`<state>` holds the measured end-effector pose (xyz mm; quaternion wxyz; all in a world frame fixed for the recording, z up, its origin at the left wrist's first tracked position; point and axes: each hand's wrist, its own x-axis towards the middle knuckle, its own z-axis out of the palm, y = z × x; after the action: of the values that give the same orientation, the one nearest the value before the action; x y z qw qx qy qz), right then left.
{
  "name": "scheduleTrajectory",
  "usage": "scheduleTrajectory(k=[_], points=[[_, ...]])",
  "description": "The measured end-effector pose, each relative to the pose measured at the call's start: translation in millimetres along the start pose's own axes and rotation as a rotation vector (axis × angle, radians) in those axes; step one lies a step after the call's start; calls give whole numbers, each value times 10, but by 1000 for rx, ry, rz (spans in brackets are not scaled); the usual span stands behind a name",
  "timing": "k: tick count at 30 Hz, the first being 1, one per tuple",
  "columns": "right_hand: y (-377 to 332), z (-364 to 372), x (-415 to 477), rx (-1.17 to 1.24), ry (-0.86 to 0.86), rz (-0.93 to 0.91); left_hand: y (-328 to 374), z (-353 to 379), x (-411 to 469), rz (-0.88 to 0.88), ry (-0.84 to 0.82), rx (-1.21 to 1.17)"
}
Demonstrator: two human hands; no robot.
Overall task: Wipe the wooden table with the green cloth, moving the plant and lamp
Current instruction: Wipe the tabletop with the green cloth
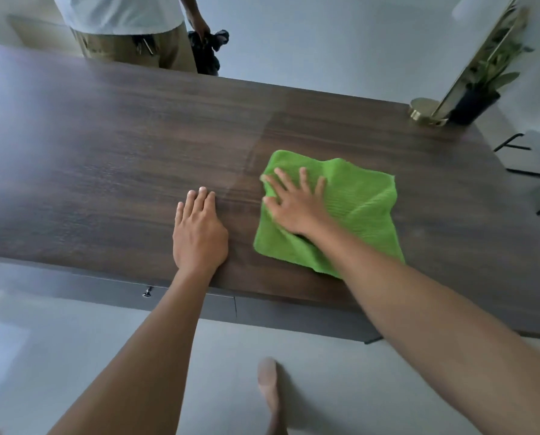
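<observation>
The green cloth [356, 208] lies spread flat on the dark wooden table [121, 146], right of centre. My right hand [297, 205] presses down on the cloth's left part with fingers splayed. My left hand [198, 233] rests flat on the bare wood near the front edge, fingers together, holding nothing. At the far right corner stand the lamp with its gold round base [424, 111] and slanted gold stem, and the plant [482, 89] in a black pot right behind it.
Another person [121, 26] stands at the table's far side, holding a dark object. Black chair frames [526, 161] stand off the right edge. A drawer with a key [148, 291] sits under the front edge. My bare foot [270, 390] is on the pale floor.
</observation>
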<state>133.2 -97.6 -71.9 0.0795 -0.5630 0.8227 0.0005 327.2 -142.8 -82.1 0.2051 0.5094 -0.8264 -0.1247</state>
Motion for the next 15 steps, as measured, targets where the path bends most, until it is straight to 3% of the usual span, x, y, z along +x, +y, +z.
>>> scheduleTrajectory(k=[4, 7, 12, 15], points=[[-399, 101, -656, -30, 19, -247, 31, -88, -33, -39, -6, -102], [-104, 202, -1399, 3, 38, -356, 30, -104, -68, 1, 7, -103], [1077, 26, -1360, 15, -3, -56, 165, -9, -101, 246, -163, 5], [1213, -36, -851, -18, -49, 109, 497, 162, -180, 287, -200, 44]])
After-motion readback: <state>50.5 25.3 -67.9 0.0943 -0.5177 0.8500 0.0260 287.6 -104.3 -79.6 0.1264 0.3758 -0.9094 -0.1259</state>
